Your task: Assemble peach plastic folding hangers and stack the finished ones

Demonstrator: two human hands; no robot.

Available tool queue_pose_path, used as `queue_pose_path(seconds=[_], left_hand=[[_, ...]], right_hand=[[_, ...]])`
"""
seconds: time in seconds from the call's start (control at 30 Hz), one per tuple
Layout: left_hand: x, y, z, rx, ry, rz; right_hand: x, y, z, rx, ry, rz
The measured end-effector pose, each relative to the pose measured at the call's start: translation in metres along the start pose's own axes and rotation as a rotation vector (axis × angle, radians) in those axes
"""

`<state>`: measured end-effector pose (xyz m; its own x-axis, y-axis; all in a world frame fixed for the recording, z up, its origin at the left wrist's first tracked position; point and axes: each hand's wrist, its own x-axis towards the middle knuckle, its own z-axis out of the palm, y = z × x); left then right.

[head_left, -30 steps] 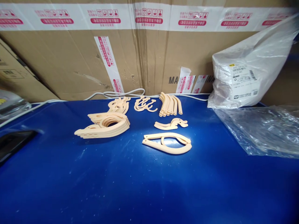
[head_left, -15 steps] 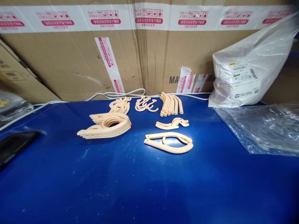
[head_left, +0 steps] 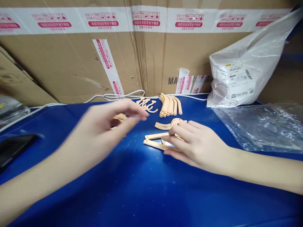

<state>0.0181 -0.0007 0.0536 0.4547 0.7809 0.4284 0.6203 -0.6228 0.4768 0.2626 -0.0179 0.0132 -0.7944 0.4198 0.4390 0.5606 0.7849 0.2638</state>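
Note:
A beige plastic folding hanger [head_left: 153,144], its two arms folded into a leaf shape, lies on the blue table. My right hand [head_left: 194,143] covers its right end, with thumb and forefinger closed about the near arm. Just behind it are loose beige hanger pieces [head_left: 163,126], partly hidden by my right fingers. My left hand [head_left: 104,126], slightly blurred, hovers in front of a stack of folded hangers [head_left: 121,117], which it mostly hides. Its fingers are bent, with a gap between thumb and forefinger and nothing visible in it.
Small hooks [head_left: 148,105] and a row of curved hanger arms [head_left: 170,104] lie at the back. A white cable [head_left: 104,96] runs along the large cardboard box [head_left: 78,63]. A white plastic bag [head_left: 243,69] and clear plastic film [head_left: 258,129] are right, a black phone [head_left: 16,149] left.
Both my hands have come into view, the left over the stacked hangers, the right onto the folding hanger. The camera view has shifted slightly. The hanger pieces lie as before.

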Motion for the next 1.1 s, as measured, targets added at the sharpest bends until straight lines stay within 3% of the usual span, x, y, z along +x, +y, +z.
queue_pose_path(seconds=[0.13, 0.27, 0.43, 0.63, 0.83, 0.93, 1.03, 1.1], left_hand=[[0.024, -0.008, 0.035, 0.087, -0.208, 0.128], [0.049, -0.017, 0.066, 0.102, -0.333, 0.286], [0.069, -0.015, 0.088, 0.14, -0.351, 0.312], [0.077, -0.011, 0.1, 0.2, -0.35, 0.305], [0.078, -0.005, 0.097, 0.17, -0.335, 0.307], [0.073, 0.007, 0.08, 0.167, -0.286, 0.314], [0.059, 0.019, 0.055, 0.154, -0.125, 0.32], [0.046, 0.022, 0.04, 0.133, -0.081, 0.266]], right_hand=[[0.008, -0.01, 0.017, 0.079, -0.074, 0.049], [0.009, -0.012, 0.018, 0.291, -0.137, 0.082], [0.002, -0.015, 0.015, 0.321, -0.098, 0.078], [-0.003, -0.024, 0.009, 0.231, -0.022, 0.043], [-0.003, -0.029, 0.004, 0.146, 0.007, 0.017], [-0.003, -0.03, 0.001, 0.116, 0.009, 0.018], [-0.003, -0.03, 0.0, 0.059, 0.016, 0.011], [-0.003, -0.028, 0.001, 0.026, 0.024, 0.009]])
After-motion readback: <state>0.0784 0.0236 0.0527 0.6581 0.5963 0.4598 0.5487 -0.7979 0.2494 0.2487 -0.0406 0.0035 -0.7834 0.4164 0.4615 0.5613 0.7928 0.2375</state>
